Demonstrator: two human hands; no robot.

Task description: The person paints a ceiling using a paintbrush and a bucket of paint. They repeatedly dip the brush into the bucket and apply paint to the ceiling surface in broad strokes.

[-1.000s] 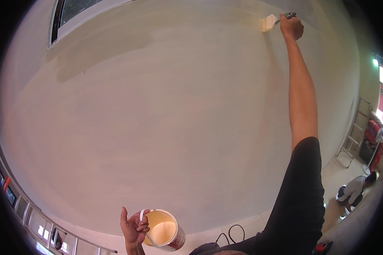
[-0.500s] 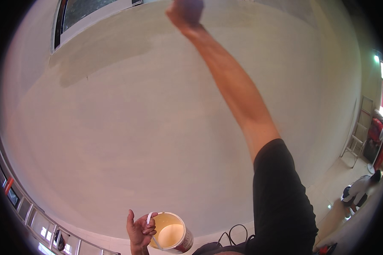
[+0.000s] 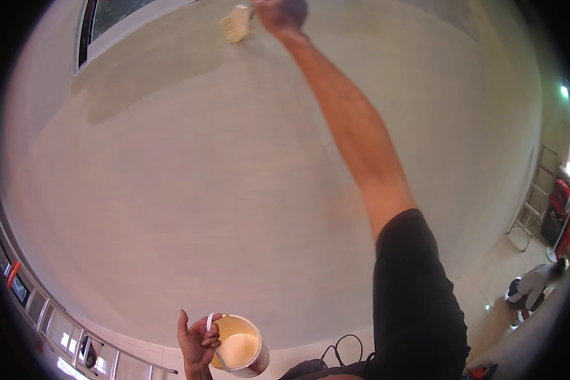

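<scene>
High on the wall (image 3: 234, 171), my right hand (image 3: 282, 14) is closed around the handle of a wide paintbrush (image 3: 236, 25). Its pale, paint-covered bristles point down and left against the wall, which carries darker, damp-looking patches near the window. Low in front of me, my left hand (image 3: 199, 341) has its fingers hooked round the white handle (image 3: 209, 323) of a bucket, thumb sticking up. The bucket (image 3: 264, 358) hangs beside that hand, partly filled with cream-coloured liquid (image 3: 239, 349).
A metal ladder (image 3: 76, 342) runs along the lower left. At the upper left is a window (image 3: 114, 18). Black cables (image 3: 347, 345) loop near my body. On the right, a stepladder (image 3: 535, 196) stands by the wall and another person (image 3: 531, 288) bends low on the tiled floor.
The paintbrush has come into sight beside my right hand, which stays high with the wrist turned. My left hand and the bucket have shifted slightly left in the picture.
</scene>
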